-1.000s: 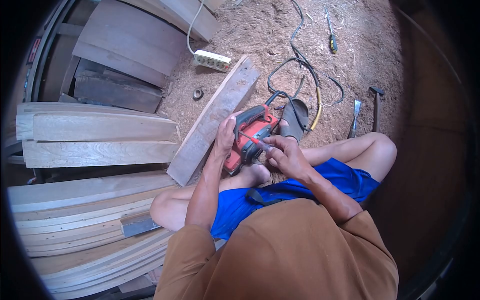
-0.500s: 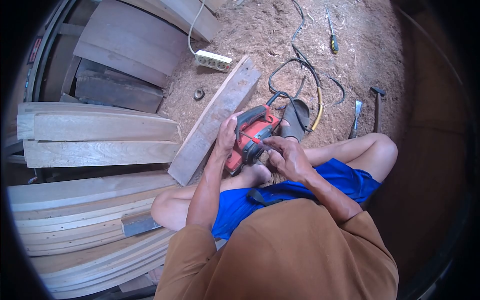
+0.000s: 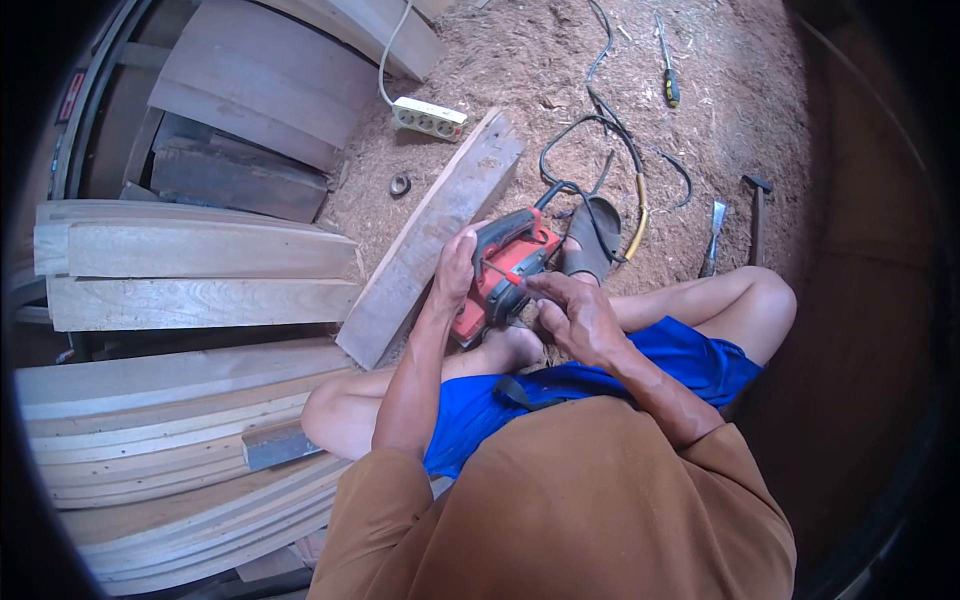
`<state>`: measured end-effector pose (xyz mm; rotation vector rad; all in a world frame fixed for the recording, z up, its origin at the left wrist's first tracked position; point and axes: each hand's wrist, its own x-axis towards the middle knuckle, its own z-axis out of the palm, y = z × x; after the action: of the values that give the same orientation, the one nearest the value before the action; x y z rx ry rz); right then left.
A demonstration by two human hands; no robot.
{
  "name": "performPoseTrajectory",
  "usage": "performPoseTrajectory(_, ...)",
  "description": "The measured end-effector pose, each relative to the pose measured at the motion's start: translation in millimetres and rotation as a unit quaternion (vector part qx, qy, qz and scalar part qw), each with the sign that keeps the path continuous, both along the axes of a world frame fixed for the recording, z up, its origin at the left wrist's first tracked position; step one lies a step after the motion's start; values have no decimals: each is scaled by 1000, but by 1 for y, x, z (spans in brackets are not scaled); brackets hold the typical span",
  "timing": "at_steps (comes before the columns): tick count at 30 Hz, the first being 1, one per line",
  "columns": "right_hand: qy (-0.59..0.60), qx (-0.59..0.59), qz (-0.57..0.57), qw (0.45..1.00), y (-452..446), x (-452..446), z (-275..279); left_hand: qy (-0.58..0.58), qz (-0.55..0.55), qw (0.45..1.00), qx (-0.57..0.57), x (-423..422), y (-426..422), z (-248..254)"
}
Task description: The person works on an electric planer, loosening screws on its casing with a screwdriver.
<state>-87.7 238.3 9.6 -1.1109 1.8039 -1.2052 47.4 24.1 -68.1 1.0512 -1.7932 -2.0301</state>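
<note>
A red and black electric planer (image 3: 525, 258) rests tilted between my bent legs, close to my bare foot. My left hand (image 3: 457, 268) is closed on the rear end of its black handle. On the near side of the planer, my right hand (image 3: 580, 318) is closed with the fingers pinched round a thin screwdriver (image 3: 514, 279) with a red part. The screwdriver's shaft reaches across the planer's side toward my left hand; its grip is mostly hidden by my fingers. Past the planer lies a sandal (image 3: 597, 238), with the planer's cord running over it.
A wooden beam (image 3: 435, 240) lies left of the planer. Stacked boards (image 3: 200, 305) fill the left side. On the shavings-covered floor are a power strip (image 3: 428, 117), a metal ring (image 3: 400, 185), a yellow-black screwdriver (image 3: 670, 85), a chisel (image 3: 714, 238), a hammer (image 3: 757, 215) and a looped cable (image 3: 625, 140).
</note>
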Motion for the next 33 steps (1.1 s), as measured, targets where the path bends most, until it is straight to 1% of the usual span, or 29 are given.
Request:
performPoseTrajectory(1,19,-17,-2,1000,0,1,-2,-14,-6,1000,10,1,-1,1)
performPoseTrajectory(3,-65,24,-17,997,0,3,1,-42,-16,998,31,3,-3,4)
performPoseTrajectory(4,-107,44,-26,993,-2,4,2,-29,-12,999,18,3,-3,3)
performPoseTrajectory(5,-207,65,-52,975,-3,6,-3,-17,-8,1000,6,1,-1,2)
performPoseTrajectory(7,-396,104,-105,906,-10,8,-11,1,-4,1000,-21,1,1,-5)
performPoseTrajectory(8,-449,137,-100,877,-10,5,-11,6,-1,999,-37,1,1,-9)
performPoseTrajectory(9,-499,168,-95,845,-12,-1,3,11,2,998,-54,-1,1,-9)
performPoseTrajectory(10,-548,200,-89,808,-14,-4,10,9,0,999,-45,-1,1,-8)
performPoseTrajectory(11,-462,184,-44,866,-15,-4,5,7,-1,999,-35,-1,1,-9)
performPoseTrajectory(12,-371,167,3,913,-15,-2,-4,-1,-3,1000,-31,-1,2,-6)
performPoseTrajectory(13,-275,146,49,949,-15,-1,-12,-9,-5,1000,-27,0,3,-4)
performPoseTrajectory(15,-158,81,66,982,-15,2,-23,-33,-13,999,-32,0,2,0)
performPoseTrajectory(16,-99,48,74,991,-13,5,-25,-40,-20,998,-43,0,1,2)
performPoseTrajectory(18,67,94,80,990,-9,11,-20,-56,-34,996,-64,1,0,3)
performPoseTrajectory(19,148,116,82,979,-7,15,-11,-38,-29,996,-79,2,1,0)
performPoseTrajectory(21,229,112,66,965,-5,20,-2,1,-20,993,-114,-2,1,-5)
performPoseTrajectory(23,286,96,61,951,-4,22,-4,0,-18,997,-70,-2,-1,-6)
performPoseTrajectory(24,282,102,71,951,-5,19,-1,-1,-17,999,-46,-1,1,-6)
performPoseTrajectory(26,279,114,91,949,-14,4,11,1,-21,999,-46,1,0,-9)
performPoseTrajectory(29,204,117,98,967,-19,0,9,14,-3,998,-68,-1,-1,-22)
performPoseTrajectory(30,161,99,95,977,-20,0,0,18,7,997,-77,0,0,-26)
performPoseTrajectory(32,71,66,90,991,-19,-2,-24,-34,-9,998,-50,-1,1,-8)
performPoseTrajectory(33,-129,132,56,981,-21,-6,-20,-60,-18,997,-36,0,1,-1)
